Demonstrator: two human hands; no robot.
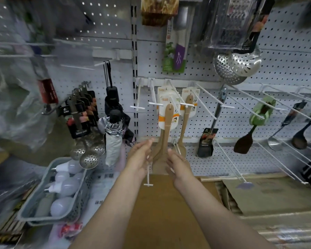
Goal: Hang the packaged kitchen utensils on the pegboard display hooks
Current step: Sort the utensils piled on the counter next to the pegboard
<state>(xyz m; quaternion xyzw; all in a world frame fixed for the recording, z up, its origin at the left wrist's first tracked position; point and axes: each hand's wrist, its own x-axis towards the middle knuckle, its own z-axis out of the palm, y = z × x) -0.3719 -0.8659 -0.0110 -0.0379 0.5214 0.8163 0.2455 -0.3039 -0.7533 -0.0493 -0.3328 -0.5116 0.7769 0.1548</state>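
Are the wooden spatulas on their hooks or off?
On: both wooden spatulas hang from pegboard hooks; the open hands hold nothing.

Even, cool indoor light falls on the pegboard (241, 112) from above; shadows are faint. Bright glints sit on the strainers (237, 67) at upper right. Heavy motion blur smears the upper left and left edge, where the plastic bags (16, 108) lose detail. Wide-angle distortion bends the hooks (241, 103) outward toward the corners. My hands, centre frame, are fairly sharp.
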